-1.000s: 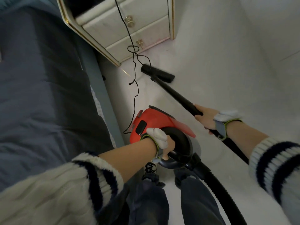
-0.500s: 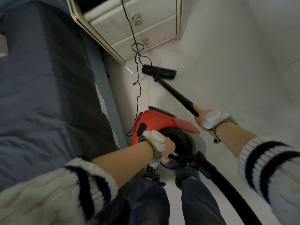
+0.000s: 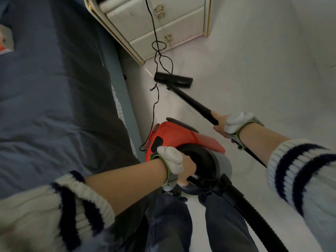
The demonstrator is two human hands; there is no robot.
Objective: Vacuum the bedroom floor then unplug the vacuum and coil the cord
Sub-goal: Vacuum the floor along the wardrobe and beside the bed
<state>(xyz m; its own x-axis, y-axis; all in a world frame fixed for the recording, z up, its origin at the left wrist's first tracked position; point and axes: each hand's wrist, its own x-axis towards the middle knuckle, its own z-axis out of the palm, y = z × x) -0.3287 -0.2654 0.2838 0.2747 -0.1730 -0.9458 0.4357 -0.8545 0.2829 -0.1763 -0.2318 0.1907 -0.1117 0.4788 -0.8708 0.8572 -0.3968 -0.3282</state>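
Observation:
A red and black canister vacuum hangs in front of my legs, carried by its black handle, which my left hand grips. My right hand grips the black wand. The wand slopes down to the flat black floor head, which sits on the white floor near the nightstand. A thin black cord runs from the vacuum's left side up past the floor head, loops and kinks, and climbs in front of the nightstand drawers out of view. The ribbed black hose leaves the vacuum toward the lower right.
A bed with a blue-grey cover fills the left side, its frame close beside the vacuum. A white nightstand with gold trim and two drawers stands at the top. White floor opens to the right. My legs stand below the vacuum.
The floor head has swung from slanted to nearly level and lies closer to the cord's loop. My right hand has slid a little up the wand. My left hand keeps its grip.

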